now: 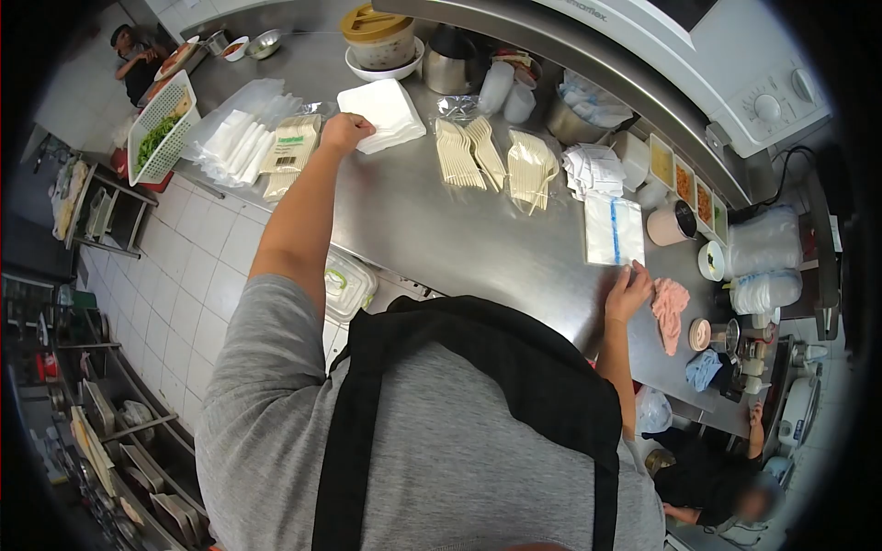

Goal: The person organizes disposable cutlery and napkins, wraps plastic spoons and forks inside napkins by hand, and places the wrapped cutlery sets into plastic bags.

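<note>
My left hand [345, 133] is closed at the near left corner of a stack of white paper napkins [386, 108], fingers pinched at the edge. Beside it lie packed wooden cutlery with green print [292, 151] and white rolls in clear plastic [241, 142]. At the right, my right hand [628, 292] has its fingers apart, fingertips at the near edge of a pile of clear plastic bags [615, 230] with a blue stripe. A pink cloth [671, 314] lies just right of that hand. Bundles of wooden forks [459, 154] and more wooden cutlery [531, 170] rest between my hands.
Along the back stand a yellow-lidded tub [378, 41], a metal pitcher [450, 60] and several food trays [683, 181]. A white basket of greens [165, 129] is at the far left. Co-workers appear at far left [136, 62] and lower right [712, 477].
</note>
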Demonstrator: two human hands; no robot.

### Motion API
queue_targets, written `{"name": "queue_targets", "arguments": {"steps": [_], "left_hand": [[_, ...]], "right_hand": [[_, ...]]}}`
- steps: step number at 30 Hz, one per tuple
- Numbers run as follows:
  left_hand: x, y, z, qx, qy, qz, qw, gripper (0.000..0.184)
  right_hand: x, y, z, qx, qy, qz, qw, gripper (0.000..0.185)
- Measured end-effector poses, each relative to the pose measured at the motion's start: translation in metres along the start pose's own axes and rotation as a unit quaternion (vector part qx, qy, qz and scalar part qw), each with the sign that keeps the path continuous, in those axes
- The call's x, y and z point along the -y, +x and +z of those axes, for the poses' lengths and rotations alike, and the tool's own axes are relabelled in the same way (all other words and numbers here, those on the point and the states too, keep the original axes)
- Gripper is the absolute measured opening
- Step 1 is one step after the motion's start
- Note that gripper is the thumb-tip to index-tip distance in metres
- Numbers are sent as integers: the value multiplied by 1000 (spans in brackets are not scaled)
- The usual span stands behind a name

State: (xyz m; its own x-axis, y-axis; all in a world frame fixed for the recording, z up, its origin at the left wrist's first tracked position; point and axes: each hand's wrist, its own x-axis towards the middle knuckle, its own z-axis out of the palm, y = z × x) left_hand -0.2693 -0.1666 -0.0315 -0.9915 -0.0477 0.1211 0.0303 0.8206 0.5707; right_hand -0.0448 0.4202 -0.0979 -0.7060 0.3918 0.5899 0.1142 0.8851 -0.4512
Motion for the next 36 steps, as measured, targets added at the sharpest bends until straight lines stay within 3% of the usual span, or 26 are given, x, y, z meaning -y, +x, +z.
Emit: {"name": "queue_targets", "arguments": {"steps": [10,13,15,16,19,20,22,24,27,30,33,36], "left_hand": [[-6,7,-3,44,-24,-70,996,19],[-15,13,4,-82,56,-12,995,14],[-45,3,-4,-146,-10,93,985,13],[-70,-12,-11,-176,-45,142,973,13],[-131,-71,-7,-123,-86,348,925,16],[-138,-94,0,-17,-21,347,938,23],[-148,-137,30,31,-77,438,895,25],[-148,-181,65,45,-41,484,873,22],[-145,-209,89,214,-20,499,839,16],[-159,-201,73,287,-21,423,859,13],[-164,-156,91,160,-42,402,901,12],[-168,-104,108,43,99,423,900,13]], "right_hand": [[6,1,-2,19,-7,17,1000,33],[10,0,-6,-27,-4,-5,1000,32],[13,2,-5,-103,-4,-55,993,31],[18,1,-5,-93,5,-73,993,30],[54,-1,3,-17,43,-117,992,21],[67,-1,16,11,86,-130,988,12],[128,3,23,83,165,-82,979,6],[157,6,47,153,231,-12,961,11],[179,13,82,205,186,16,961,22],[186,19,95,222,132,26,966,25],[180,20,103,214,99,25,971,26],[173,23,90,235,104,47,965,29]]}}
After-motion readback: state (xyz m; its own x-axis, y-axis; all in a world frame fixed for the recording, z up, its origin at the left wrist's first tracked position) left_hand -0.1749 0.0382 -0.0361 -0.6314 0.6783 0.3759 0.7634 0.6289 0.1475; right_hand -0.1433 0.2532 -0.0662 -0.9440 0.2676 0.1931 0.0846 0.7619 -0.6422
